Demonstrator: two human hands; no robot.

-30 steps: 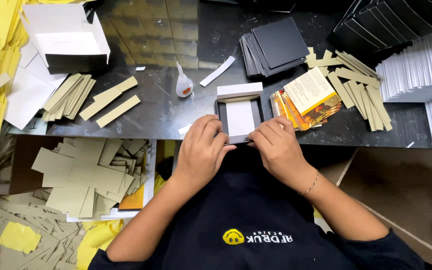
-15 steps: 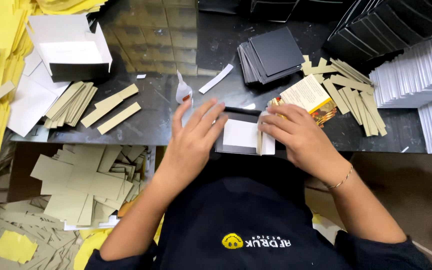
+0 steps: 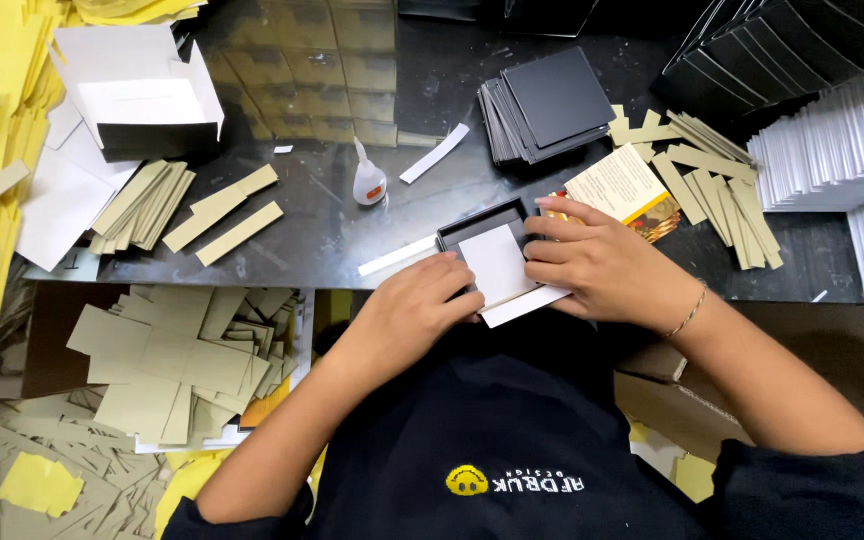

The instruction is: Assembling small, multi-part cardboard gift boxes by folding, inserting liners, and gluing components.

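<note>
A small black box (image 3: 472, 224) with a white paper liner (image 3: 497, 265) rests at the near edge of the dark table (image 3: 332, 230), tilted. My left hand (image 3: 417, 305) presses on its near left side, fingers closed against the liner. My right hand (image 3: 597, 262) grips the box's right wall, fingers bent over the rim. A loose white strip (image 3: 397, 255) lies just left of the box. A small white glue bottle (image 3: 368, 180) with an orange label stands beyond it.
A stack of black squares (image 3: 547, 105) lies at the back. Tan card strips (image 3: 717, 185) and a printed packet (image 3: 627, 190) lie right, white card stacks (image 3: 842, 150) far right. An open white box (image 3: 137, 95), tan strips (image 3: 222, 210) and cross-shaped card blanks (image 3: 187, 355) are on the left.
The box has turned and tilted between my hands. My left hand slid from on top of the liner to its near left edge; my right hand moved onto the right wall.
</note>
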